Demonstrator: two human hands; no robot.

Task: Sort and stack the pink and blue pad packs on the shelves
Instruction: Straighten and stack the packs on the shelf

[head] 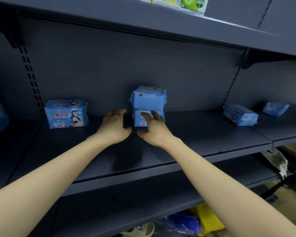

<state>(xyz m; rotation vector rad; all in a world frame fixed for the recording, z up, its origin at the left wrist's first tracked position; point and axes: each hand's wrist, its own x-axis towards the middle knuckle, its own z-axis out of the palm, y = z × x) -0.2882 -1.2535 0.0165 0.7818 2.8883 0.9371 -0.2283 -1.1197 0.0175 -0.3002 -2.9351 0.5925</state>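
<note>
At the left rear of the dark grey shelf (pixel 195 134), a standing blue pad pack (pixel 67 113) faces forward, its printed front showing a cartoon figure in a hat. To its right, the left hand (pixel 114 127) hovers above the shelf with the fingers loosely curled; its grip is released, holding nothing, and the fingertips are just beside the left side of the stack. The stack stands at the middle of the rear edge against the back panel: an upper blue pad pack (pixel 148 98) sits on a lower blue pad pack (pixel 140 119), slightly askew. The right hand (pixel 154 129) has its spread fingers laid on the front of the lower pack, thumb low and apart, so its grip is also released and only touches. Further right, near the seam with the neighbouring shelf (pixel 289 130), a tilted blue pad pack (pixel 240 116) lies flat, and a far blue pad pack (pixel 275 108) lies behind it towards the rear right. On the shelf above stands a green box (pixel 194 4).
</note>
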